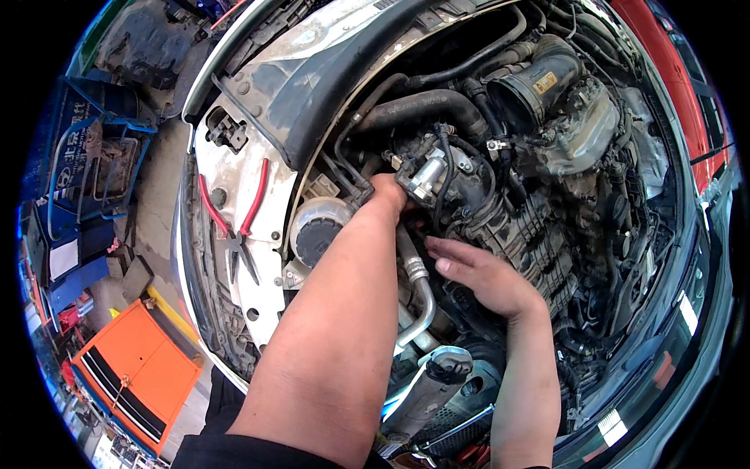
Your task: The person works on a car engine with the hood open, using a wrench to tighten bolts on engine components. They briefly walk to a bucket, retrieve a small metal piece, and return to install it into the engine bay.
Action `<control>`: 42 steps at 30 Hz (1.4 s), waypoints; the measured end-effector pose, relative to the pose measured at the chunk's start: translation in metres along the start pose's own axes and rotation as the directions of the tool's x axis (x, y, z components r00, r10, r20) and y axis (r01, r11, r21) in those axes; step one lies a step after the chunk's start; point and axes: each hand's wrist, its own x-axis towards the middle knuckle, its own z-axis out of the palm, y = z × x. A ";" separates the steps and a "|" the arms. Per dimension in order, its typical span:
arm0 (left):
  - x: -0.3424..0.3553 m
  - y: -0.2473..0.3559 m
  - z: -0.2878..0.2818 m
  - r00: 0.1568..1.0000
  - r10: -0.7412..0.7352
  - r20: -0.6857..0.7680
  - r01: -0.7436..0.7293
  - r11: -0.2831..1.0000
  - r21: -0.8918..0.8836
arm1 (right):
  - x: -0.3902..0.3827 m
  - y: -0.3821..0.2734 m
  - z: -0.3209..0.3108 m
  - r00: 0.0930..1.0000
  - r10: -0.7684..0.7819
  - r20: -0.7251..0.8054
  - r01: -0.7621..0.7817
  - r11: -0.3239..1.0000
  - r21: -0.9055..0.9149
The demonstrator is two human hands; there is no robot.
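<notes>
My left arm reaches deep into an open engine bay. Beside a silver metal housing [428, 178] with hoses on it is my left hand [386, 191]; its fingers are hidden behind engine parts. Lower and to the right, my right hand [480, 272] has its fingers stretched out over the engine, apparently holding nothing, with the fingertips in shadow. A bent metal pipe [423, 293] runs between the two forearms. Left of my left forearm sits a round reservoir with a black cap [317, 241]. Red-handled pliers [236, 241] lie spread on the white front panel.
A thick black hose [426, 109] crosses above my left hand. Farther right are a ribbed intake duct [539, 78] and the ribbed engine casing [539, 246]. A grey cylindrical part [422, 402] lies near my right forearm. An orange cabinet [141, 371] and blue cart [117, 168] stand left.
</notes>
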 end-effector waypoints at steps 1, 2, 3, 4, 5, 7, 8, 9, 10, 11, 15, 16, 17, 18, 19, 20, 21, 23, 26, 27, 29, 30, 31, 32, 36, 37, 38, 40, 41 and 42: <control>-0.028 0.010 0.014 1.000 -0.003 0.016 0.002 0.998 0.059 | -0.004 0.001 -0.002 0.999 0.039 0.004 -0.039 0.999 -0.004; -0.049 0.021 0.016 1.000 0.005 0.010 -0.006 0.994 0.108 | 0.001 0.008 -0.002 0.993 0.051 0.105 -0.050 0.999 -0.015; -0.040 0.018 0.011 1.000 0.005 -0.002 -0.005 0.998 0.065 | 0.005 0.005 0.003 0.993 0.067 0.097 -0.057 0.993 -0.100; -0.015 0.007 0.001 1.000 0.006 -0.017 -0.006 1.000 0.017 | 0.012 -0.002 0.012 0.993 0.079 0.092 -0.061 0.980 -0.188; 0.010 -0.005 -0.007 1.000 0.007 -0.029 -0.008 0.999 -0.033 | 0.019 -0.007 0.020 0.992 0.092 0.081 -0.067 0.959 -0.277; 0.018 -0.012 -0.005 1.000 0.016 0.015 -0.014 0.992 -0.128 | 0.034 -0.006 0.024 0.988 0.118 0.096 -0.096 0.974 -0.205; -0.011 0.000 0.010 0.999 0.014 0.029 -0.011 0.995 -0.098 | 0.036 -0.007 0.021 0.984 0.158 0.077 -0.151 0.984 -0.091; -0.031 0.009 0.014 0.999 0.022 0.029 -0.020 0.996 -0.083 | 0.036 -0.013 0.022 0.979 0.187 0.077 -0.188 0.982 0.010; -0.033 0.011 0.014 0.999 0.031 -0.016 -0.031 0.999 -0.023 | 0.036 -0.020 0.023 0.973 0.216 0.079 -0.216 0.976 -0.005; -0.031 0.010 0.014 0.997 0.041 -0.062 -0.039 0.999 0.037 | 0.037 -0.024 0.023 0.966 0.245 0.084 -0.244 0.970 -0.019; 0.003 -0.006 0.001 0.996 0.066 -0.062 -0.061 0.995 0.083 | 0.051 -0.009 0.026 0.972 0.219 0.084 -0.221 0.975 0.017; 0.026 -0.017 -0.007 0.999 0.023 -0.045 -0.026 0.998 -0.058 | 0.049 -0.014 0.027 0.975 0.204 0.093 -0.197 0.978 -0.073; 0.011 -0.009 -0.001 0.999 0.023 -0.032 -0.025 0.998 -0.059 | 0.044 -0.012 0.019 0.977 0.195 0.090 -0.181 0.973 -0.143; -0.021 0.006 0.007 1.000 0.021 -0.020 -0.022 0.998 -0.053 | 0.039 -0.007 0.011 0.979 0.186 0.089 -0.164 0.965 -0.205; -0.043 0.015 0.013 1.000 0.020 -0.004 -0.020 0.998 -0.052 | 0.028 -0.006 0.003 0.982 0.184 0.042 -0.175 0.972 -0.159; -0.045 0.017 0.010 0.999 0.037 -0.017 -0.038 0.998 -0.056 | 0.018 -0.008 -0.002 0.984 0.177 0.008 -0.175 0.976 -0.131; -0.044 0.016 0.012 0.999 0.045 -0.022 -0.046 0.998 -0.050 | 0.008 -0.004 -0.007 0.983 0.182 -0.031 -0.184 0.979 -0.092; -0.034 0.007 0.015 0.994 0.096 -0.046 -0.094 0.995 0.043 | -0.005 0.002 -0.012 0.989 0.135 -0.067 -0.147 0.965 -0.216; 0.029 -0.021 -0.007 0.997 0.068 -0.027 -0.067 0.997 0.036 | -0.016 -0.045 -0.007 0.972 0.222 -0.073 -0.216 0.732 -0.646; 0.012 -0.014 0.002 0.997 0.075 -0.016 -0.075 0.997 0.026 | -0.016 -0.039 -0.006 0.973 0.215 -0.084 -0.200 0.603 -0.773; -0.023 -0.001 0.020 0.996 0.088 0.001 -0.088 0.996 -0.004 | -0.016 -0.033 0.002 0.975 0.199 -0.094 -0.149 0.279 -0.949; -0.007 -0.009 0.014 0.996 0.088 -0.034 -0.087 0.996 0.023 | -0.012 -0.045 0.015 0.981 0.188 -0.043 -0.077 0.174 -0.982; 0.019 -0.021 0.005 0.994 0.087 -0.069 -0.084 0.995 0.050 | -0.003 -0.041 0.025 0.986 0.157 0.046 0.038 0.048 -0.998; 0.039 -0.030 -0.003 0.991 0.086 -0.106 -0.079 0.995 0.069 | 0.003 -0.040 0.027 0.981 0.017 0.192 0.193 -0.035 -0.981; 0.030 -0.026 0.002 0.998 0.037 -0.047 -0.036 0.999 0.018 | 0.013 -0.010 0.013 0.858 -0.167 0.485 0.343 -0.517 -0.784; -0.005 -0.007 0.014 0.997 0.047 -0.064 -0.040 0.993 0.115 | 0.012 -0.001 0.008 0.868 -0.124 0.481 0.333 -0.573 -0.748; -0.026 0.006 0.017 0.993 0.069 -0.096 -0.049 0.980 0.195 | 0.013 0.003 0.012 0.889 -0.099 0.447 0.275 -0.665 -0.695; -0.025 0.007 0.010 0.994 0.063 -0.085 -0.049 0.987 0.150 | 0.018 -0.019 0.036 0.905 0.149 0.400 0.369 -0.743 -0.559; -0.025 0.009 0.005 0.995 0.061 -0.083 -0.050 0.991 0.124 | 0.023 -0.029 0.048 0.895 0.267 0.359 0.423 -0.766 -0.484; -0.033 0.014 0.005 0.997 0.038 -0.074 -0.030 0.995 0.096 | 0.034 -0.021 0.052 0.901 0.273 0.337 0.392 -0.845 -0.364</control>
